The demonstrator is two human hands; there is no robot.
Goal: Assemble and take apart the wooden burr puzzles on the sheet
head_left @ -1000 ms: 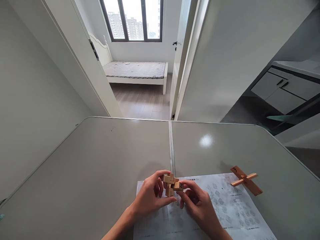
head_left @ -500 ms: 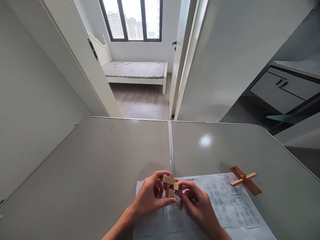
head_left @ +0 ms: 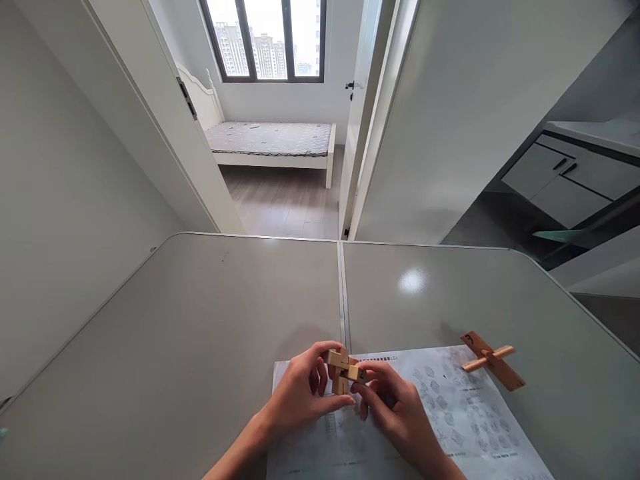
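Between my hands, above a printed sheet (head_left: 370,447), is a wooden interlocking puzzle (head_left: 341,363) of light, notched blocks. My left hand (head_left: 300,387) grips it from the left, fingers on its upper part and thumb below. From the right, my right hand (head_left: 395,407) pinches a protruding block that bears a dark mark, between thumb and index finger. On the sheet's upper right edge lies a flat brown wooden piece (head_left: 509,375) with a dark mark, crossed by a lighter wooden stick (head_left: 475,365). Fingertips hide parts of the puzzle.
The grey table (head_left: 240,307) has a metal seam (head_left: 342,287) running down its middle. Past its far edge, a doorway opens onto a room with a bed (head_left: 273,139) and a window. A white cabinet (head_left: 570,177) stands at the far right.
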